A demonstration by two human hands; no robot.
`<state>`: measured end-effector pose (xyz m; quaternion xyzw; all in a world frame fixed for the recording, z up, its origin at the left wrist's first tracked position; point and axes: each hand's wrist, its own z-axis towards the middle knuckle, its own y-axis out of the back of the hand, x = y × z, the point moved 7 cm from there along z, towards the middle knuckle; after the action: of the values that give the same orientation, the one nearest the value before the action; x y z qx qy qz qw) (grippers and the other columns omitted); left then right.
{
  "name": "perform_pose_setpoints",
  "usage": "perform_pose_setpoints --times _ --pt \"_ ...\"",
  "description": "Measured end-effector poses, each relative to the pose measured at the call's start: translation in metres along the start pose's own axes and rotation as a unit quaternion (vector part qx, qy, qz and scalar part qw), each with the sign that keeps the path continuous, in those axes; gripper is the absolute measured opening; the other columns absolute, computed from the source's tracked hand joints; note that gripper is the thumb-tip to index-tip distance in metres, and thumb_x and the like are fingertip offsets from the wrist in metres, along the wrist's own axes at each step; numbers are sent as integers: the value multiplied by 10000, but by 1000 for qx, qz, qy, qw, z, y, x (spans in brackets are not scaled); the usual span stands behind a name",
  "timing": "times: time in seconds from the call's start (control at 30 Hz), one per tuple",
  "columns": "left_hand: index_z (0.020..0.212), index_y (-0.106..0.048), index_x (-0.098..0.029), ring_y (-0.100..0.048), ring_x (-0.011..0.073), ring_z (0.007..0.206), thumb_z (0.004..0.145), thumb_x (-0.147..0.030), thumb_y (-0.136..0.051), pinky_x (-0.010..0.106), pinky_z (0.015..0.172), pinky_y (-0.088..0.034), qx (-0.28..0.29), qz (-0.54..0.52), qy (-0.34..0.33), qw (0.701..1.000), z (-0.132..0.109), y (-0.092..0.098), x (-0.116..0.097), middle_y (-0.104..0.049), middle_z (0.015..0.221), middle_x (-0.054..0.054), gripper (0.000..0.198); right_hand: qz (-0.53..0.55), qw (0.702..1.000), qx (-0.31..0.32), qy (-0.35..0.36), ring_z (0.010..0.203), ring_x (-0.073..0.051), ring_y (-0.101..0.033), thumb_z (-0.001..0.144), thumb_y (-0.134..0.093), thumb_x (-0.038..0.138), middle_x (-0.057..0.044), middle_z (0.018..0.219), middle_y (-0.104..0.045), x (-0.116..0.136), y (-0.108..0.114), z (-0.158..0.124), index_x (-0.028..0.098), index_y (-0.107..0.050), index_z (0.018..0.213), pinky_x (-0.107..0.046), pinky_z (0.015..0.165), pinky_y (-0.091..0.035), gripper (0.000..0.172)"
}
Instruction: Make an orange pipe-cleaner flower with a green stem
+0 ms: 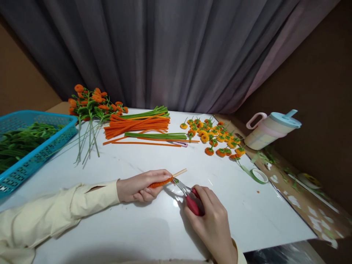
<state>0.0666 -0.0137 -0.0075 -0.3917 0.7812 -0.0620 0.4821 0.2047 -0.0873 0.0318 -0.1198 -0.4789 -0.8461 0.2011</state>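
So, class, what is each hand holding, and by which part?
The left hand holds a stick by its orange-wrapped part; the right hand holds scissors by the red handles.

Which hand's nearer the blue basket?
Left. The left hand is right of the basket, across bare tabletop, gripping the orange coil; the right hand is farther right, with the scissors.

I'd call this a craft workspace: orange stems [137, 126] lie beyond the left hand [144, 186], flower heads [205, 138] past the right hand [213, 216].
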Motion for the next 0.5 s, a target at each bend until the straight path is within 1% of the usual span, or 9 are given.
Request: perform_pose_setpoints --times 0.2,0.37,0.43,0.5 --pt "905 -438 -259 -37 33 336 802 -501 -549 138 281 21 -3 -13 4 1000 0 -4 3 -248 448 -113 285 -59 998 -6 -17 626 -168 -486 752 -448 151 -26 717 -540 2 0 1 173 -515 885 -264 559 -367 151" --pt "887 -436 -258 -38 32 348 812 -505 -527 143 285 17 -1 5 -3 1000 -1 -10 4 -243 459 -109 274 -112 993 -6 -36 584 -171 -451 698 -419 113 -26 644 -516 1 -1 1 184 -504 750 -268 549 -308 122" --pt "881 -430 -258 -44 31 351 808 -517 -525 145 289 22 -7 8 -1 1000 -2 -12 4 -248 469 -106 286 -129 991 -4 -35 574 -168 -450 685 -410 100 -26 622 -513 0 0 5 186 -495 699 -266 547 -290 121" --pt "864 -424 -257 -51 33 355 810 -522 -518 149 290 26 -18 7 -9 1000 -4 -13 1 -249 477 -103 286 -149 989 1 -17 559 -163 -446 678 -410 100 -23 597 -508 1 3 13 186 -487 658 -264 541 -275 118"
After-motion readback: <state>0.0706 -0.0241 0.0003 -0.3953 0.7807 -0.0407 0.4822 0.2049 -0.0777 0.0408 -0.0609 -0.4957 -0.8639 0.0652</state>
